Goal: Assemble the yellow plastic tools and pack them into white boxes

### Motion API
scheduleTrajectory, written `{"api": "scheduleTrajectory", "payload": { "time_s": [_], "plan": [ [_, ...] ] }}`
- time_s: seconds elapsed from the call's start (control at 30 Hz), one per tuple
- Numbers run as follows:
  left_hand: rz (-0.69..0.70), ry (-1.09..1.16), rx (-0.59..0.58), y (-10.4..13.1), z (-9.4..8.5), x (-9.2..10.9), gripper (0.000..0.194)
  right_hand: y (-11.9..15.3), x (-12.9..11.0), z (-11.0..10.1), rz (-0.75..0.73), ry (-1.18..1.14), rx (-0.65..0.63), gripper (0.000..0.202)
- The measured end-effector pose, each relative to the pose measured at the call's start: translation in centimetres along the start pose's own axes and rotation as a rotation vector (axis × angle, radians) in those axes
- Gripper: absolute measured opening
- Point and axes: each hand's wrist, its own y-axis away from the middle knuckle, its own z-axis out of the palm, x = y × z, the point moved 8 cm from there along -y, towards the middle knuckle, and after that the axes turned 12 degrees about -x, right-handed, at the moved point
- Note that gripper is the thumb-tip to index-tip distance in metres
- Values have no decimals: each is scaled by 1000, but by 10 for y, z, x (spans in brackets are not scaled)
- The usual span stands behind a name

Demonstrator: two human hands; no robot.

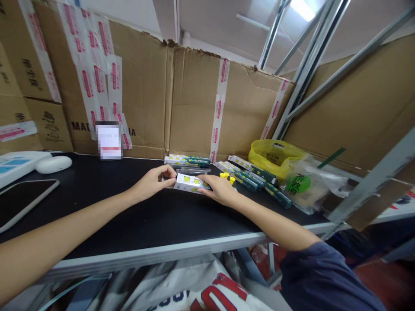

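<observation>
Cardboard walls [194, 99] stand behind a black table [136, 220]. A small white box [189, 183] is held on it between both hands: left hand [152, 181] pinches its near end, right hand [218, 188] covers the other. More packs [253, 175] lie just beyond the right hand. The box seems to be getting aligned; a steady two-sided grip is needed next.

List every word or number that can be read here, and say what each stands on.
"MAD" and, past the blurred patch, "A": cardboard box behind the bench.
Tape strips: red print, too small.
Green round label on the clear bag: characters unclear.
White packet in both hands: too small.
</observation>
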Motion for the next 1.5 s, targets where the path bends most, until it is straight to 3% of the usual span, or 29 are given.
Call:
{"api": "scheduleTrajectory", "payload": {
  "time_s": [0.3,0.57,0.77,1.03,1.5],
  "plan": [
    [-62,1,-90,3,6,-3,28,0,5,0,-6,0,32,42],
    [-207,404,-78,3,15,-12,42,0,5,-1,-42,-5,66,42],
    [-202,599,-82,5,16,-9,47,0,7,-3,-20,-5,83,43],
    [-195,519,-55,5,15,-3,45,1,7,-3,-18,-1,89,45],
    [-235,454,-89,5,18,-12,41,4,-2,-1,-55,73,55,46]
  ]
}}
